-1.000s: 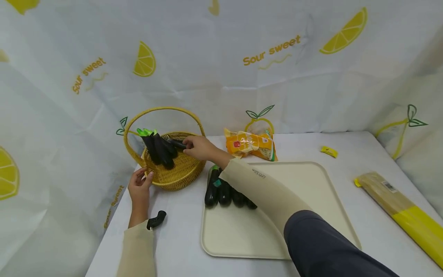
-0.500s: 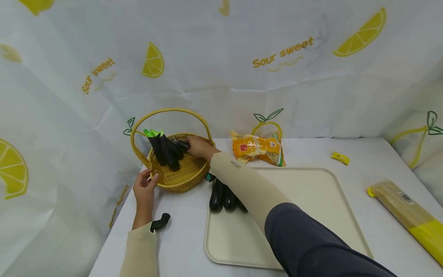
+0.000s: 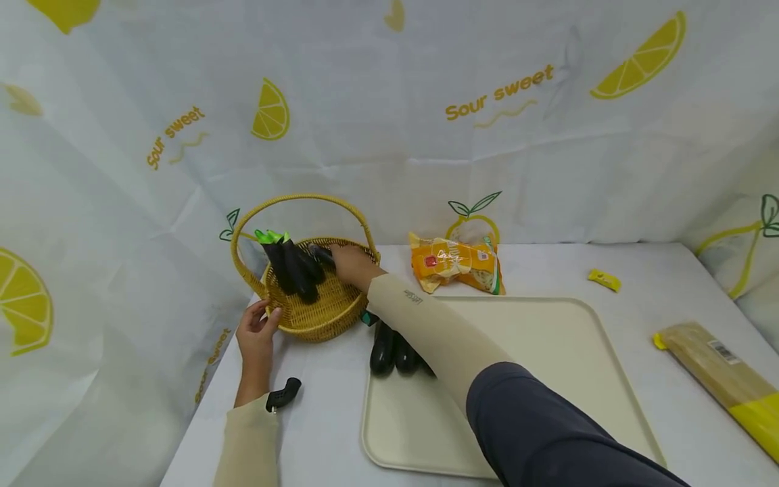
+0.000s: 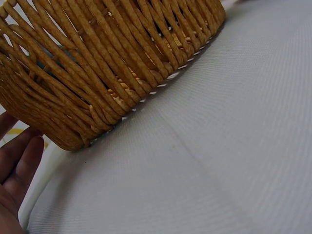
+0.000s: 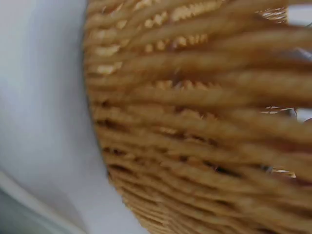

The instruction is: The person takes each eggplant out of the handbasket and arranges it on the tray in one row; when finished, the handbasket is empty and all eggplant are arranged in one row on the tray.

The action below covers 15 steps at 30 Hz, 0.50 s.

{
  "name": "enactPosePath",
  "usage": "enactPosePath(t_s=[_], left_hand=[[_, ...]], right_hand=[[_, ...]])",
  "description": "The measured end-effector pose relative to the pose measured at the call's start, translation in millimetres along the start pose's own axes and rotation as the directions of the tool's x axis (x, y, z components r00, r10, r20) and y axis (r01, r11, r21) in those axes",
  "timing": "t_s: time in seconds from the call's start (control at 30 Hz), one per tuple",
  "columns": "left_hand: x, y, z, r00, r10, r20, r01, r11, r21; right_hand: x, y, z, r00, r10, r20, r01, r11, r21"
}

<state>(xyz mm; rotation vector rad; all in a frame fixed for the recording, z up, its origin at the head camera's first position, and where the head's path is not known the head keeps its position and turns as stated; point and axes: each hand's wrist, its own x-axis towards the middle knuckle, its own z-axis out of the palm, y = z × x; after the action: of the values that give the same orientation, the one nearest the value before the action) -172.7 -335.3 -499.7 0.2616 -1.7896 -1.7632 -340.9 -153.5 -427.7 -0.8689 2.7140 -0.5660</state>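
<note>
A wicker basket (image 3: 316,333) with a tall arched handle stands at the left rear of the table. Several dark eggplants (image 3: 292,270) with bright green tops lie in its left part. My right hand (image 3: 353,265) is inside the basket and grips another eggplant (image 3: 321,255), whose far end points toward the others. My left hand (image 3: 257,333) rests against the basket's outer left side; in the left wrist view, the fingers (image 4: 25,163) lie nearly straight by the woven wall (image 4: 97,73). The right wrist view shows only close, blurred wicker (image 5: 185,117), so the right fingers are hidden there.
A cream tray (image 3: 487,433) holds several more eggplants (image 3: 383,348), partly covered by my right sleeve. An orange food bag (image 3: 456,262) is behind it. Farther right lie a small yellow packet (image 3: 604,280) and a long noodle pack (image 3: 718,372). A black wrist strap end (image 3: 285,393) sticks out.
My right hand has reached deeper into the basket with the eggplant, lowering it beside the others. My left hand has stayed at the basket's side. The head view has shifted slightly.
</note>
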Motion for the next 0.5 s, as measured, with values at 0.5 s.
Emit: enactPosePath(t_s=[0.5], left_hand=[[0.8, 1.2, 1.3, 1.000, -0.022, -0.012, 0.022, 1.000, 0.019]], right_hand=[[-60.4, -3.1, -46.0, 0.988, -0.067, -0.142, 0.103, 0.958, 0.269]])
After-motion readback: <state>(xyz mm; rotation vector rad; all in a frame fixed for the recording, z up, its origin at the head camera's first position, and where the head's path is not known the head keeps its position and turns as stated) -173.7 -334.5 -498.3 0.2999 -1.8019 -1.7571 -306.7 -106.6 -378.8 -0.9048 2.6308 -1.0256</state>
